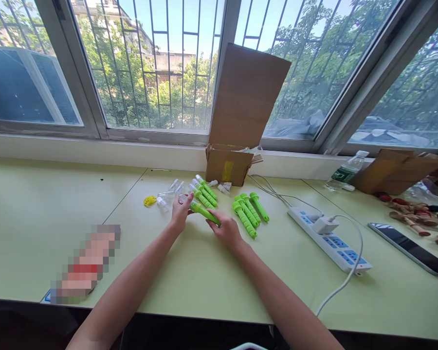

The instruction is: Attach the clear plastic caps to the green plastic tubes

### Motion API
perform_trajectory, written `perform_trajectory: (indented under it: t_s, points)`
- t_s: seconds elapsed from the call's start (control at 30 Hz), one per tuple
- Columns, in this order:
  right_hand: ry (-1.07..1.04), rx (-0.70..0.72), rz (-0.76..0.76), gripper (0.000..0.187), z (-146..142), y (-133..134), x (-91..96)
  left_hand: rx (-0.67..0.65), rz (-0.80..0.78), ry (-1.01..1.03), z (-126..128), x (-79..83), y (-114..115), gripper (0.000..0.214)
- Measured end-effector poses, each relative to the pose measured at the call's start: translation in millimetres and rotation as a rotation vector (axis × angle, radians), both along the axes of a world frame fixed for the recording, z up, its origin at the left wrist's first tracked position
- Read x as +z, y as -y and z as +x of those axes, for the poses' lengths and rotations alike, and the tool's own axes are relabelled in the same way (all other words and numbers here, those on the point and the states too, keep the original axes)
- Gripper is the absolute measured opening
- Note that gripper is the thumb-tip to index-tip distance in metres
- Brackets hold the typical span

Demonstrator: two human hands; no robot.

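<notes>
Both hands hold one green plastic stick with a clear cap [204, 212] just above the pale green table [211, 277]. My left hand [180, 214] pinches the clear capped end. My right hand [226, 228] grips the green handle end. Behind it lie several capped green sticks [205, 190]. A separate group of green handles [248, 211] lies to the right. Several clear caps [169, 194] and a small yellow piece [149, 201] sit to the left.
An open cardboard box [228, 164] stands by the window sill. A white power strip [330, 238] with a plugged charger and cables lies at the right, near a phone [410, 248], a water bottle [346, 171] and brown boxes. A blurred object [85, 262] lies front left.
</notes>
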State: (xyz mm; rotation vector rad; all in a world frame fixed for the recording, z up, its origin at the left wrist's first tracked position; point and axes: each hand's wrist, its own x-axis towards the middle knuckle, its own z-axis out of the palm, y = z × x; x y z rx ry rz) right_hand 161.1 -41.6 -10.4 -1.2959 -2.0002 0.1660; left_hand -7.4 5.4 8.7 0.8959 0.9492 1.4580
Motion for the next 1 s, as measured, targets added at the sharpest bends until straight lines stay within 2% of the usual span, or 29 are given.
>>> perform_trajectory:
  t_s: [0.17,0.33,0.43,0.6,0.67,0.8,0.87,1.0]
  points:
    - [0.065,-0.026,0.039,0.041,1.0,0.5,0.0,-0.066,0.007,0.076,1.2,-0.5,-0.7,0.055]
    - [0.055,-0.005,-0.017,0.040,-2.8,3.0,0.6,-0.125,0.046,0.161,0.7,-2.6,-2.6,0.054]
    - [-0.050,0.047,-0.135,0.041,-8.2,5.1,3.3,-0.139,0.059,0.223,-0.2,-1.8,-3.3,0.054]
    - [-0.350,0.207,-0.321,0.044,-18.3,8.3,11.7,-0.146,0.070,0.259,-1.5,1.7,-3.5,0.052]
    - [-0.480,0.253,-0.458,0.045,-20.1,10.1,15.1,-0.149,0.075,0.262,-1.8,2.9,-3.3,0.050]
    - [-0.715,0.286,-0.872,0.047,-16.3,13.2,21.2,-0.175,0.080,0.246,-2.9,5.4,-2.2,0.048]
    - [-0.806,0.334,-1.034,0.043,-11.8,13.4,24.1,-0.201,0.085,0.228,-4.0,7.2,-1.3,0.049]
    - [-0.898,0.409,-1.176,0.038,-6.4,13.0,27.6,-0.253,0.099,0.212,-7.7,13.0,1.9,0.050]
